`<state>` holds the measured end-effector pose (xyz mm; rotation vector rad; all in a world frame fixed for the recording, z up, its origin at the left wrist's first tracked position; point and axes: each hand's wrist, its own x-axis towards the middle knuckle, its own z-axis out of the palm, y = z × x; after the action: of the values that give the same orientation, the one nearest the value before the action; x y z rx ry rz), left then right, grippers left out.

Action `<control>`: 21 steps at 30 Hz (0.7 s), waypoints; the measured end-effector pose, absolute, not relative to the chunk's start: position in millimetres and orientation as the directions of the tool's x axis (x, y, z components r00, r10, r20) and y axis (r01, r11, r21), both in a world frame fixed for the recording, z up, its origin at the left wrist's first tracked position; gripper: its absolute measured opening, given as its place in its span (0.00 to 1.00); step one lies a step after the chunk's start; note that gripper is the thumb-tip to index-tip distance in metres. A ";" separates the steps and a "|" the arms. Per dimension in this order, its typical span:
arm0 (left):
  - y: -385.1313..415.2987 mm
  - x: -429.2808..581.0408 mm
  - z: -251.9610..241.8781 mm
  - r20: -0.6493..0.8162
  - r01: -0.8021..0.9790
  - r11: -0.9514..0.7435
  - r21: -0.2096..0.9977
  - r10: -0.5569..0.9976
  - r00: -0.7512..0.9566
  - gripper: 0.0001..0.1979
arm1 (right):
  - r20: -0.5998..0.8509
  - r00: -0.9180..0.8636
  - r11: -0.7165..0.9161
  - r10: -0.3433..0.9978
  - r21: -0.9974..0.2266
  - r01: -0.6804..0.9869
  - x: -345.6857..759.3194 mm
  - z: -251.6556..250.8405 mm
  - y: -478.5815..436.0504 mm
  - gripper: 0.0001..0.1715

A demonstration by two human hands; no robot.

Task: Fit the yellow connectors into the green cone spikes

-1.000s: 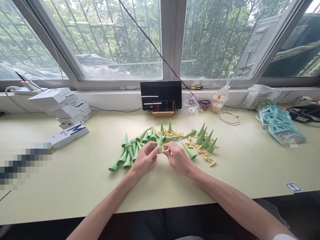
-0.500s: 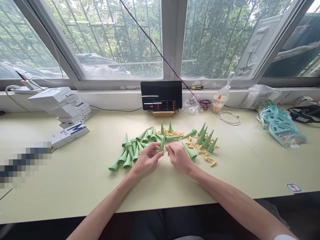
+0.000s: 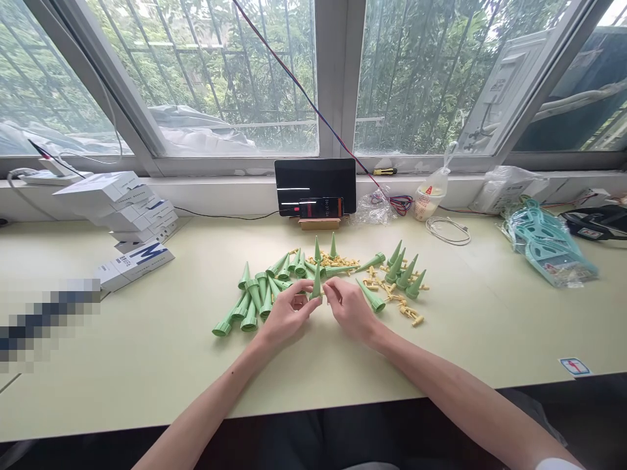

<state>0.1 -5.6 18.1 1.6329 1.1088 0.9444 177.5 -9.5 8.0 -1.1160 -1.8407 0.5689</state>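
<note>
My left hand (image 3: 284, 314) pinches the base of a green plastic cone (image 3: 317, 282), which points up between both hands. My right hand (image 3: 349, 308) meets it from the right, fingertips curled at the cone's base, where a small yellow piece may sit; I cannot make it out. Just behind the hands lies a pile of green cones (image 3: 255, 297), some lying flat, some nested. Small yellow plastic pieces (image 3: 396, 301) are scattered to the right, with a few upright cones (image 3: 404, 271) standing among them.
The pale green table (image 3: 147, 339) runs to a windowsill. A tablet with a phone (image 3: 316, 189) stands at the back centre. White boxes (image 3: 127, 215) are stacked at the left. Bags, a white cable (image 3: 448, 230) and teal packaged items (image 3: 548, 245) lie at the right.
The cone held between my hands has turned more upright and shifted slightly. Both hands stay together at the same spot.
</note>
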 end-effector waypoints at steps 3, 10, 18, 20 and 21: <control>-4.0 -0.1 20.0 0.050 0.177 -0.098 0.979 0.964 0.259 0.19 | 0.463 -0.203 0.501 0.863 -0.734 0.459 177.0 7.0 -10.0 0.10; 1.5 -5.0 17.9 0.024 0.053 -0.041 0.998 0.959 0.281 0.18 | 0.514 -0.274 0.579 0.813 -0.660 0.478 179.8 1.8 -6.2 0.10; 0.4 -4.4 17.9 0.042 0.064 -0.064 0.996 0.951 0.307 0.18 | 0.514 -0.323 0.604 0.794 -0.619 0.502 182.1 0.5 -3.9 0.10; 0.4 -4.5 17.0 0.062 0.078 -0.092 0.993 0.944 0.325 0.18 | 0.501 -0.327 0.596 0.801 -0.618 0.512 182.3 0.9 -4.1 0.13; 0.4 -4.6 16.4 0.073 0.083 -0.106 0.991 0.941 0.331 0.18 | 0.492 -0.328 0.589 0.807 -0.623 0.515 182.3 1.1 -4.3 0.14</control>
<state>-4.6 0.4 16.4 1.4880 0.9833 0.9721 182.3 -4.3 1.1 -1.0500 -2.0067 0.4558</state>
